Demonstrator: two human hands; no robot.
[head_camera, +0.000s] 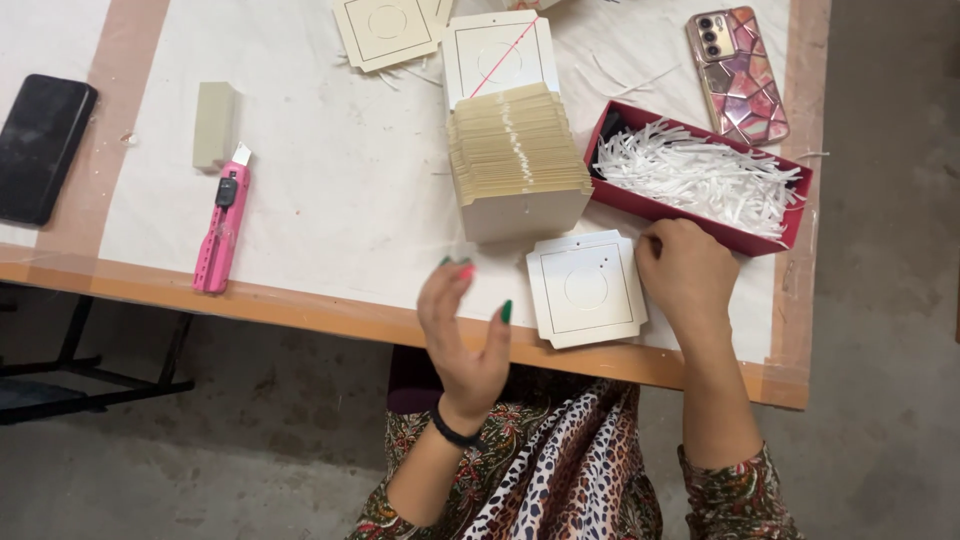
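Observation:
A small stack of white square cards (585, 288) with a printed circle lies near the table's front edge. My right hand (685, 275) rests on the table, fingers curled against the cards' right edge. My left hand (466, 335) hovers over the table edge to the left of the cards, fingers spread, palm turned up, holding nothing. Behind the cards stands a tall fanned stack of beige cards (517, 160).
A red tray (790, 225) of white paper shreds sits right of the stack. A pink utility knife (222, 228) and a pale block (214, 124) lie left. A black phone (40, 146) is far left, a patterned phone (737, 73) far right. More cards (385, 30) lie at the back.

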